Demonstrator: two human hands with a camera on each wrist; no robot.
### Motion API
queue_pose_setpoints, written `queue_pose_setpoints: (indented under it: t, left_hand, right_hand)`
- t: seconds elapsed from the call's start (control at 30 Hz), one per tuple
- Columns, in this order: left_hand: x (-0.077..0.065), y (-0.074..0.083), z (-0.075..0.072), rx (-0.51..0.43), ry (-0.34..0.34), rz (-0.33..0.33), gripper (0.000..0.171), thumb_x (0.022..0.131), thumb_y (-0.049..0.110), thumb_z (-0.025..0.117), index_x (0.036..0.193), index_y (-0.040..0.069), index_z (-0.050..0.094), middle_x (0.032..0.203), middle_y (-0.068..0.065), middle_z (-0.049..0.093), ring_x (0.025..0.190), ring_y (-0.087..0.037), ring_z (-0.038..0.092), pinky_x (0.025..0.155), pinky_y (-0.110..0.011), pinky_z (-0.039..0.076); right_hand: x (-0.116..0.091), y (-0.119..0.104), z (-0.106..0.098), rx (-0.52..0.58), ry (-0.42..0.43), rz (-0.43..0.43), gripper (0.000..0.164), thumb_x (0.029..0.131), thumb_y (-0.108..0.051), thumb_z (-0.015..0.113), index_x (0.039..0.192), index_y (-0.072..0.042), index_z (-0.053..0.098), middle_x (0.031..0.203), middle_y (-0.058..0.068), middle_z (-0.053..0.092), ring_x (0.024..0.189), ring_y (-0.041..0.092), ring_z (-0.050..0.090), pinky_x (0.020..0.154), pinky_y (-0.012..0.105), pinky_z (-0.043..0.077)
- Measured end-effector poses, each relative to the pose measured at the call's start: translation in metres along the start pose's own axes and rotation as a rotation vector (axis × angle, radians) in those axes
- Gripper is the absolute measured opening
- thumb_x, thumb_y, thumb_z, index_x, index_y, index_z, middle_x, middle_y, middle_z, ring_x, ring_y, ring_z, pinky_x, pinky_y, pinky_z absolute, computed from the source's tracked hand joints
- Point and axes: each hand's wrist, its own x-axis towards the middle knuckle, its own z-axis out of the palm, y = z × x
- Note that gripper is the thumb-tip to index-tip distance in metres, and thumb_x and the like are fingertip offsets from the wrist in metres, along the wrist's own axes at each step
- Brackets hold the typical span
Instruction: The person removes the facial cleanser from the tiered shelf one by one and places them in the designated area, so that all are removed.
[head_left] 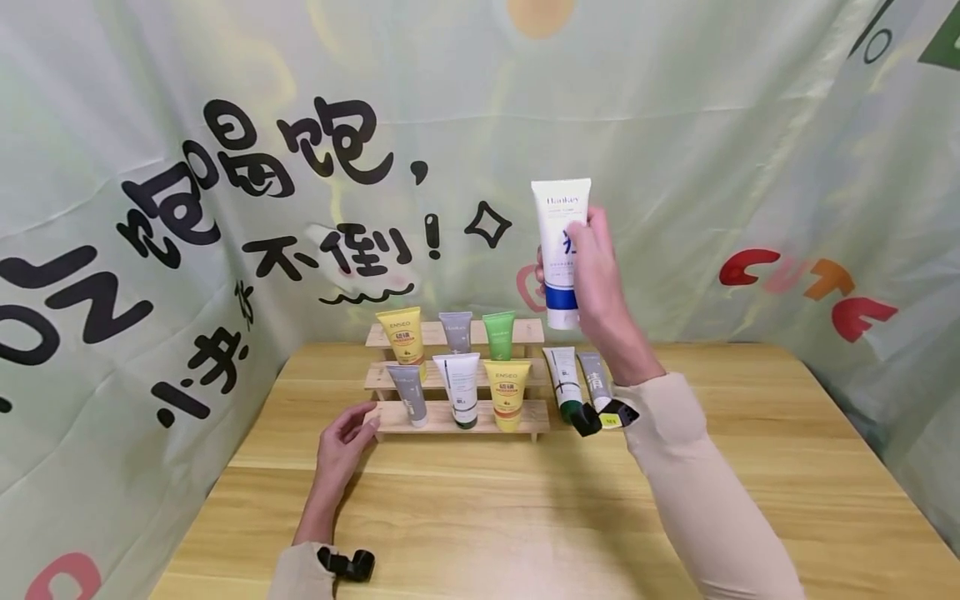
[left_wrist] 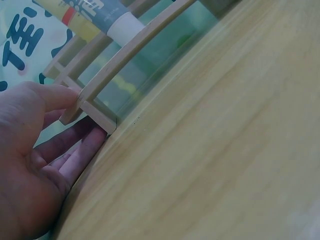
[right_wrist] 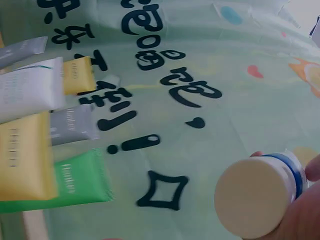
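In the head view my right hand point(head_left: 600, 279) grips a white squeeze tube point(head_left: 558, 208) with a blue band, held upright, cap down, above the table. The right wrist view shows the flat end of that tube's cap point(right_wrist: 252, 197). Low at the left, my left hand point(head_left: 345, 446) holds the corner of a tiered wooden display rack point(head_left: 442, 429). Up close, the left thumb point(left_wrist: 57, 97) lies on the shelf end while the other fingers reach behind the rack's leg point(left_wrist: 100, 117). On the rack stand yellow point(head_left: 507, 392), grey point(head_left: 408, 392), white point(head_left: 459, 387) and green tubes point(head_left: 498, 333).
Right of the rack, a white tube with a dark green cap point(head_left: 564, 379) and a grey tube point(head_left: 595, 375) stand on the wooden table point(head_left: 465, 517), partly behind the right wrist. A printed cloth backdrop point(head_left: 675, 167) encloses the table's back and sides.
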Motion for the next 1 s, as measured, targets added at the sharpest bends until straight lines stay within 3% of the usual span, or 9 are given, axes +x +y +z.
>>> queue_pose_setpoints:
  t: [0.1,0.23,0.33,0.5,0.73,0.87,1.0]
  left_hand:
    - [0.001,-0.001,0.0,0.0,-0.002,0.0,0.038,0.096,0.013,0.074,0.131,0.001,0.067,0.136,-0.02,0.062,0.106,-0.009,0.061,0.085,-0.013,0.052]
    - [0.002,-0.002,0.0,0.002,-0.004,-0.005,0.037,0.096,0.012,0.074,0.131,0.001,0.067,0.135,-0.02,0.062,0.107,-0.008,0.061,0.085,-0.013,0.052]
    - [0.002,0.0,0.0,0.001,0.001,-0.003,0.039,0.096,0.013,0.075,0.131,0.001,0.067,0.136,-0.02,0.061,0.109,-0.01,0.06,0.086,-0.012,0.051]
    - [0.001,0.001,0.0,0.0,-0.011,0.004,0.038,0.096,0.013,0.074,0.132,0.001,0.066,0.137,-0.019,0.061,0.113,-0.015,0.059,0.087,-0.012,0.05]
    - [-0.001,0.0,0.0,0.016,0.008,0.027,0.036,0.096,0.016,0.075,0.128,0.001,0.068,0.131,-0.02,0.064,0.109,-0.01,0.061,0.087,-0.013,0.051]
    - [-0.001,-0.001,0.001,0.019,0.018,0.034,0.035,0.096,0.015,0.075,0.127,0.001,0.069,0.129,-0.02,0.064,0.105,-0.007,0.062,0.085,-0.014,0.053]
    - [-0.001,0.001,0.0,0.007,0.005,0.019,0.036,0.096,0.015,0.075,0.129,0.001,0.068,0.131,-0.019,0.063,0.106,-0.009,0.062,0.085,-0.014,0.053]
  right_hand:
    - [-0.007,0.006,-0.004,-0.012,-0.016,0.069,0.035,0.098,-0.008,0.03,0.132,-0.012,0.032,0.096,0.017,0.05,0.067,0.023,0.056,0.056,0.027,0.051]
    - [-0.018,0.013,-0.01,-0.113,-0.091,0.126,0.059,0.09,0.0,0.037,0.147,-0.009,0.023,0.114,0.015,0.044,0.091,0.027,0.053,0.074,0.032,0.048]
    - [-0.025,0.016,-0.015,-0.183,-0.174,0.151,0.067,0.093,0.001,0.044,0.154,-0.01,0.019,0.127,0.017,0.043,0.108,0.03,0.049,0.087,0.04,0.045]
    - [-0.035,0.02,-0.023,-0.212,-0.24,0.171,0.06,0.103,-0.005,0.053,0.157,-0.013,0.027,0.141,0.016,0.048,0.121,0.031,0.051,0.096,0.045,0.046]
    - [-0.054,0.026,-0.034,-0.138,-0.159,0.15,0.054,0.106,-0.021,0.059,0.155,-0.012,0.038,0.144,0.011,0.056,0.116,0.03,0.06,0.088,0.032,0.055]
    - [-0.064,0.031,-0.041,-0.034,-0.092,0.146,0.045,0.106,-0.023,0.06,0.146,-0.012,0.044,0.133,0.014,0.063,0.106,0.026,0.067,0.082,0.033,0.058]
    - [-0.072,0.037,-0.05,0.004,-0.108,0.126,0.041,0.107,-0.028,0.055,0.144,-0.019,0.04,0.12,0.017,0.066,0.097,0.021,0.07,0.081,0.036,0.06]
